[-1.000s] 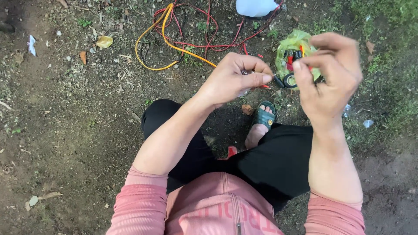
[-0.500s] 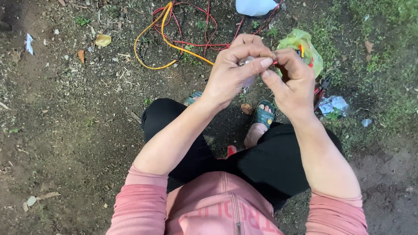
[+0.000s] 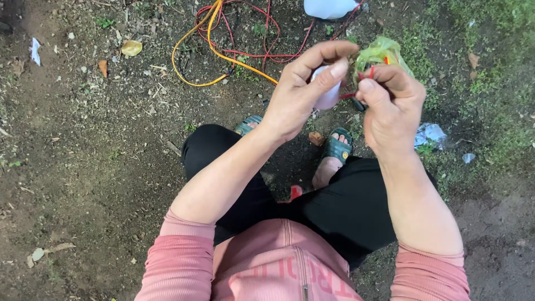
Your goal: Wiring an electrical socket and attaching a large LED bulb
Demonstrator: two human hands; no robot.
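I squat over bare soil with both hands raised in front of me. My left hand [image 3: 304, 89] pinches a small white rounded piece [image 3: 327, 96] between thumb and fingers. My right hand [image 3: 390, 106] grips a crumpled green plastic bag [image 3: 383, 51] together with a thin red wire [image 3: 363, 78] that sticks out towards the left hand. The two hands are close together, almost touching at the fingertips. What lies inside the bag is hidden.
Tangled orange and red cables [image 3: 223, 39] lie on the ground ahead. A white object [image 3: 329, 6] sits at the top edge. Crumpled clear plastic [image 3: 428, 135] lies on the grass at right. My green sandals [image 3: 337, 146] rest on the dirt below the hands.
My right hand, which held the green bag up apart from the left, came in to meet the left hand. The white piece now shows in my left fingers.
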